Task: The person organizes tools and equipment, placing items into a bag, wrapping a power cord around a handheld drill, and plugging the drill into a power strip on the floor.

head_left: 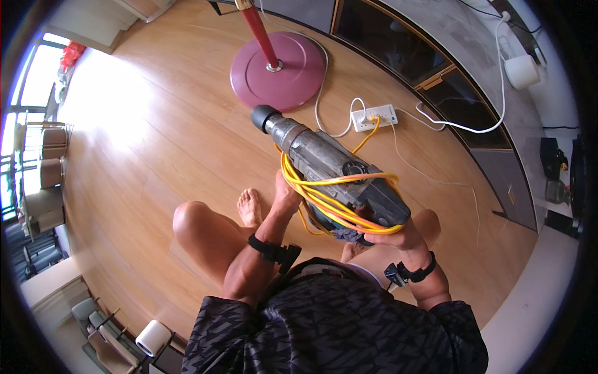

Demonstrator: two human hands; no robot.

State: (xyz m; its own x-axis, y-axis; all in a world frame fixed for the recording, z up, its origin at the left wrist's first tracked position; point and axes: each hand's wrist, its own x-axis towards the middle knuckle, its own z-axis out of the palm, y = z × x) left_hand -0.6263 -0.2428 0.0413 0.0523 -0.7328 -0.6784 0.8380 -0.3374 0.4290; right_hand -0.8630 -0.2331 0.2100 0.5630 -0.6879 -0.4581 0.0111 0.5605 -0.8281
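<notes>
A grey and black rotary hammer drill (324, 154) is held up over the floor in front of me, its dark nose pointing to the far left. Several loops of yellow power cord (339, 214) are wound around its body. My left hand (286, 194) grips the drill's near side, beside the loops; its fingers are mostly hidden beneath. At the rear end, my right hand (402, 239) is closed around the drill by its handle, partly covered by body and cord. A white power strip (374, 118) lies on the floor beyond, with a yellow plug in it.
A stand with a round maroon base (278, 71) and red pole rises beyond the drill. A long low cabinet (430, 68) curves along the right, with white cables trailing near it. Chairs (103, 336) are at the lower left, and bright windows (31, 93) at the far left.
</notes>
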